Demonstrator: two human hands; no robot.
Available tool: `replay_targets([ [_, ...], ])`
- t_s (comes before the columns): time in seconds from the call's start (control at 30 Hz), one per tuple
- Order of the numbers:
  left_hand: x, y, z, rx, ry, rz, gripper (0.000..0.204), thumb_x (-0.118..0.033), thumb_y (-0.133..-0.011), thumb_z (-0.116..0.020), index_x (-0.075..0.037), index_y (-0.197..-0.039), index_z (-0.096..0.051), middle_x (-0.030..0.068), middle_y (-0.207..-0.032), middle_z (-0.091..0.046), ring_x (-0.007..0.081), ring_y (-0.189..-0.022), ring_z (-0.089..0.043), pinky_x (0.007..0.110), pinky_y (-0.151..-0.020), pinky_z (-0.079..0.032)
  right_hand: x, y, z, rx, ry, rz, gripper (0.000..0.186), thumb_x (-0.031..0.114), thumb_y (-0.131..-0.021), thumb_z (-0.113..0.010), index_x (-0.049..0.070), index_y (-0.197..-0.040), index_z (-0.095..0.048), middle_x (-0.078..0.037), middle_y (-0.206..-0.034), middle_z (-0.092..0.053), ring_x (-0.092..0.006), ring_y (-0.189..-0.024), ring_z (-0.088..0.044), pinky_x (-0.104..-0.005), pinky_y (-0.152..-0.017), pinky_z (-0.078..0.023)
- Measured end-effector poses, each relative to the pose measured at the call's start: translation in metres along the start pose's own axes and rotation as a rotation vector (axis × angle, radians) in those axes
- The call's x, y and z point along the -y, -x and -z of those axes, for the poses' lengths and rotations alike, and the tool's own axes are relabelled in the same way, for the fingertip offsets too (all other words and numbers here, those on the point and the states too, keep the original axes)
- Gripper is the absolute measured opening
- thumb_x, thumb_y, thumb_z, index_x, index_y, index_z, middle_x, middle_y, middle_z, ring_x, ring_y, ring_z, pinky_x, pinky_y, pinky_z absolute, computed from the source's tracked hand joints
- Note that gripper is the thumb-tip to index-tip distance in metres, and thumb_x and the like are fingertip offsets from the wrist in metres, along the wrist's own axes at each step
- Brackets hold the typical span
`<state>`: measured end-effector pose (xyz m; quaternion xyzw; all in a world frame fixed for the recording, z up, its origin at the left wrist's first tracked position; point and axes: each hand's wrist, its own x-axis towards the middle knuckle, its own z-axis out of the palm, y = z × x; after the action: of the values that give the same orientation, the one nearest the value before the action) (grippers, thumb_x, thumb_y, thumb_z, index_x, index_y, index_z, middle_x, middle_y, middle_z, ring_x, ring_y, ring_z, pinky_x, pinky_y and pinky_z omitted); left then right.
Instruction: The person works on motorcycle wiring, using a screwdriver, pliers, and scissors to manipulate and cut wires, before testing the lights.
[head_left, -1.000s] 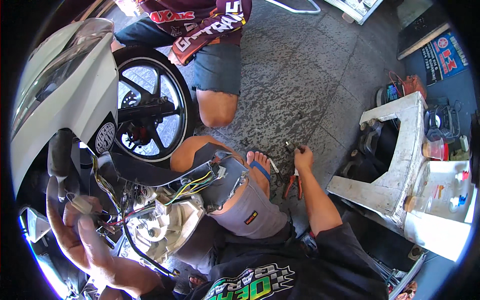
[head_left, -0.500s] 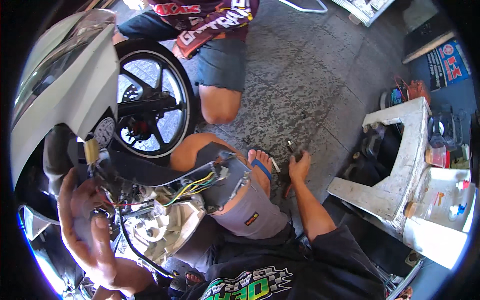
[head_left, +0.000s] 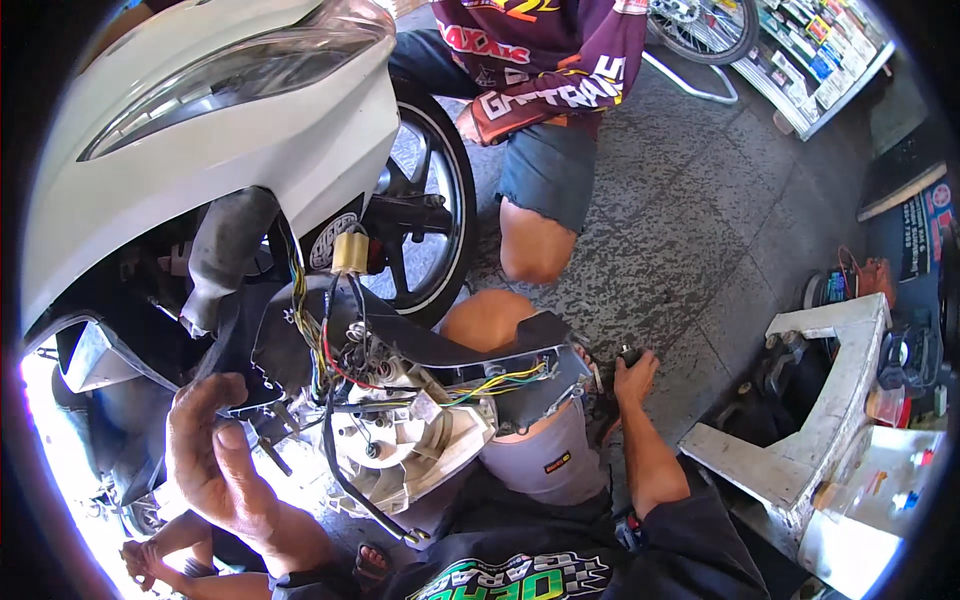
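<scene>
Dark piece (head_left: pixel 628 354) is probably light, hard, best pinched by its sides; cannot tell whether right grip (head_left: pixel 636 376) clamps it; left grip (head_left: pixel 222 465) stands apart.

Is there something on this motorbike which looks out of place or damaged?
Yes: the white housing sits outside the white fairing, with coloured wires exposed around it. Such wiring is normally covered, so it looks partly dismantled. I see no clear breakage.
</scene>
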<state>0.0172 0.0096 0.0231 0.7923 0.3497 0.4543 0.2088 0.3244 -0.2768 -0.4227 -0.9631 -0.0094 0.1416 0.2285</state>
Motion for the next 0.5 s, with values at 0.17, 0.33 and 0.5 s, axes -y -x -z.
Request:
replay_targets([
  [0.17,0.009,0.000,-0.003,0.009,-0.028,-0.035,0.043,-0.035,-0.100,-0.068,0.006,-0.114,-0.069,0.0163,-0.102,-0.071,0.0217,-0.093,-0.066,0.033,-0.087,-0.050,0.030,-0.008,0.015,-0.186,-0.384,0.120,0.042,0.023,-0.094,-0.073,-0.002,-0.126,-0.060,-0.017,-0.117,-0.064,-0.0329,-0.109,-0.065,-0.0431,-0.092,-0.052],
  [0.33,0.006,0.001,-0.009,0.016,-0.015,-0.086,0.045,-0.037,-0.100,-0.067,0.007,-0.111,-0.068,0.0166,-0.098,-0.070,0.0217,-0.088,-0.065,0.032,-0.082,-0.049,0.137,0.036,0.112,0.112,-0.883,0.299,0.026,0.015,-0.097,-0.068,-0.003,-0.116,-0.067,-0.010,-0.107,-0.066,-0.0159,-0.096,-0.063,-0.0306,-0.081,-0.052],
  [0.5,-0.024,0.004,-0.028,0.121,0.073,-0.120,0.051,-0.044,-0.097,-0.070,0.006,-0.103,-0.068,0.0176,-0.091,-0.069,0.0241,-0.083,-0.064,0.033,-0.073,-0.048,0.192,0.072,0.183,0.306,-0.987,0.843,0.029,0.009,-0.089,-0.069,0.000,-0.117,-0.068,-0.011,-0.121,-0.062,-0.0193,-0.103,-0.062,-0.0328,-0.088,-0.052],
])
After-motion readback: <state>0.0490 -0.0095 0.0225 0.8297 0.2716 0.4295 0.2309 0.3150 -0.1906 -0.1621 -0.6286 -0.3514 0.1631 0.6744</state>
